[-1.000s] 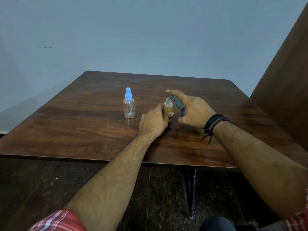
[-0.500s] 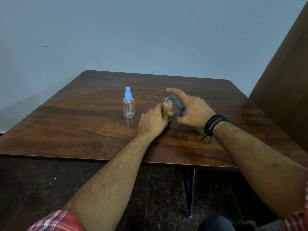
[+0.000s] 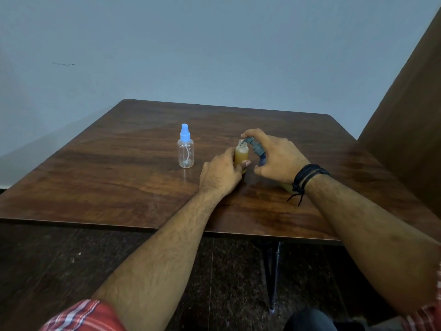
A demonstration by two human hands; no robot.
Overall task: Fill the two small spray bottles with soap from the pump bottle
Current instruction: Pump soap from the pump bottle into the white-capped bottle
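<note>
On the dark wooden table [image 3: 143, 182], your left hand [image 3: 220, 174] grips the uncapped, amber-filled spray bottle [image 3: 241, 155] upright while your right hand [image 3: 278, 158] clasps the pump bottle's head [image 3: 254, 145]; keep the spout over the mouth and press slowly.

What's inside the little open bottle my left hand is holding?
The open bottle holds amber soap nearly to its neck, the pump nozzle at its mouth. The left hand covers its lower part.

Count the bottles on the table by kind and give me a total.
Small spray bottles: 2, the capped empty bottle and the open soap-filled bottle held by the left hand
Pump bottles: 1, the pump bottle under the right hand
Total: 3
</note>
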